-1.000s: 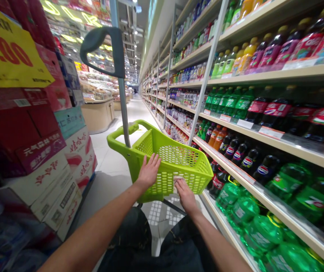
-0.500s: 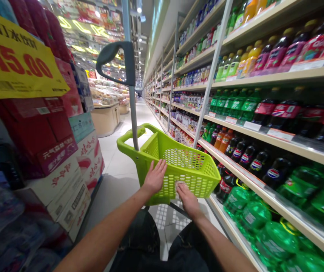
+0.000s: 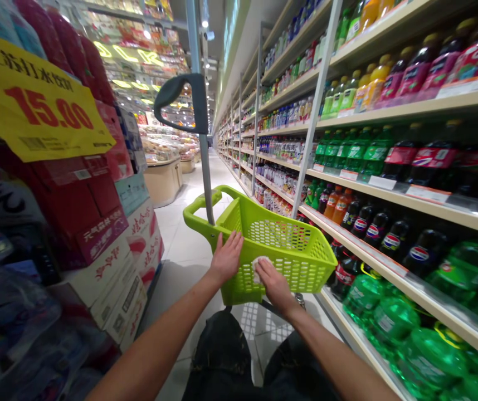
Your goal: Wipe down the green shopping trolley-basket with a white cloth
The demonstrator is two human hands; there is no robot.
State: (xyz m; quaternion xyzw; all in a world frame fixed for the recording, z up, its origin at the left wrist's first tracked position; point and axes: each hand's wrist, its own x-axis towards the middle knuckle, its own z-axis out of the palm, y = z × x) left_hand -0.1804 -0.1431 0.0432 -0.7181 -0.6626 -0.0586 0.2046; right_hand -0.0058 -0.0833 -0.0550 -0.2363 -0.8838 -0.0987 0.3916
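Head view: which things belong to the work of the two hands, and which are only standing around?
In use:
- green basket, left hand flat on its side
- white cloth or tissue, held by the right hand against the basket

Only around:
- drink bottles at right
- stacked cartons at left
- yellow price sign

Yellow sign (image 3: pixel 44 103) "15.00", red carton (image 3: pixel 82 203) "元气森林"

two bare forearms (image 3: pixel 167 326) and dark, nearly black trousers (image 3: pixel 222 342)
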